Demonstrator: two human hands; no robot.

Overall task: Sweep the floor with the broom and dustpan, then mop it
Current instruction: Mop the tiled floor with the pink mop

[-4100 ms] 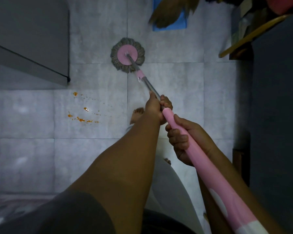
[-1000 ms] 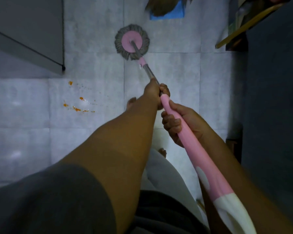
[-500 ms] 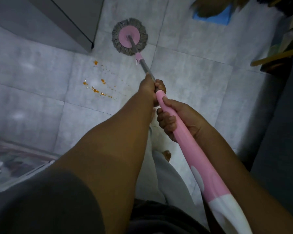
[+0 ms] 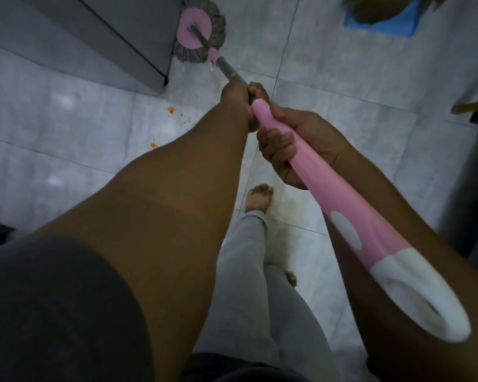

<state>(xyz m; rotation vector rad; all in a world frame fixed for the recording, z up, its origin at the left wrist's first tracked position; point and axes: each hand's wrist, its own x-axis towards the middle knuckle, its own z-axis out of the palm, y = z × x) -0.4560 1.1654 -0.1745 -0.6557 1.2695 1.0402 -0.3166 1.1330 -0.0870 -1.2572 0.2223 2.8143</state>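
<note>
Right hand (image 4: 295, 144) wraps its fingers around the pink mop handle (image 4: 342, 199); left hand (image 4: 239, 102) grips the metal shaft just ahead. Orange spill (image 4: 171, 110) sits on the tile floor (image 4: 342, 78) left of the arm. Mop head (image 4: 198, 34) rests flat against the gray cabinet (image 4: 116, 31). Broom (image 4: 370, 9) and blue dustpan (image 4: 398, 26) far right.

Both arms extend forward, left hand (image 4: 238, 103) ahead of right hand (image 4: 301, 143), both gripping the mop handle (image 4: 345, 213).

Dim, bluish light is falling on the pale floor tiles (image 4: 342, 86), with soft glare patches glinting at left. The right edge is sinking into deep shadow. Wide-angle distortion is stretching the near mop handle (image 4: 375, 232), and the frame edges are blurring slightly.
</note>
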